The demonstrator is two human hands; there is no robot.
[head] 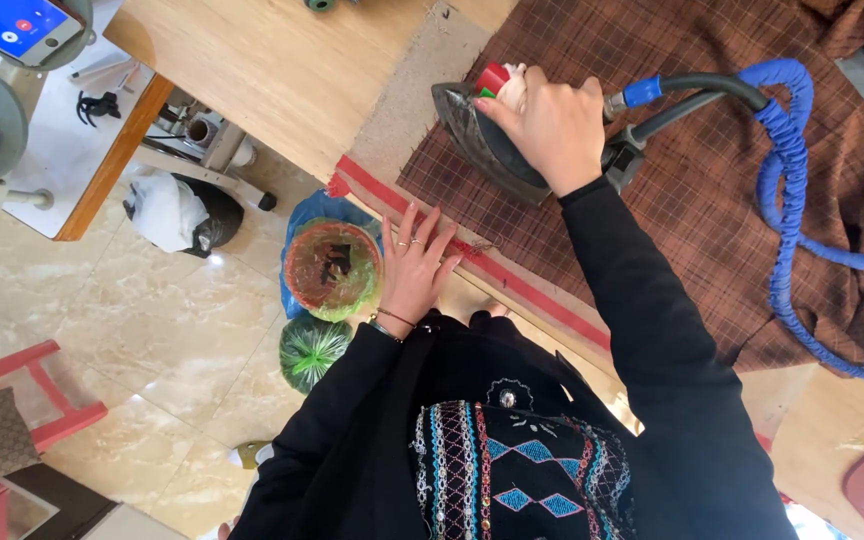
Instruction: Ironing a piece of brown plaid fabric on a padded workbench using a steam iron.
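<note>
From the head camera I find my right hand (552, 125) closed around the handle of a steam iron (487, 145), fingers wrapped over the top, the dark pointed soleplate lying flat on the brown checked cloth (732, 150) near its lower left corner. The grip sits high and to the rear of the iron, which I judge gives downward weight while keeping the fingers off the hot plate. A red knob (493, 77) shows at the front of the handle, just under my fingertips. A blue ribbed hose (787, 200) and a black cable leave the back of the iron and loop over the cloth to the right, lying slack so the iron can travel. My left hand (417, 262) lies open, fingers spread, pressed on the table edge (512, 280) where a red strip runs along it; it grasps nothing, and appears to steady the work and my stance. The cloth is a woven plaid, lying smooth beside the iron and rumpled further right. The table top (292, 70) is pale wood with a coarse beige pad under the fabric. Below the edge, on the glossy marble-pattern floor, stands a round green plastic basket (333, 268), with knotted bags beside it.
</note>
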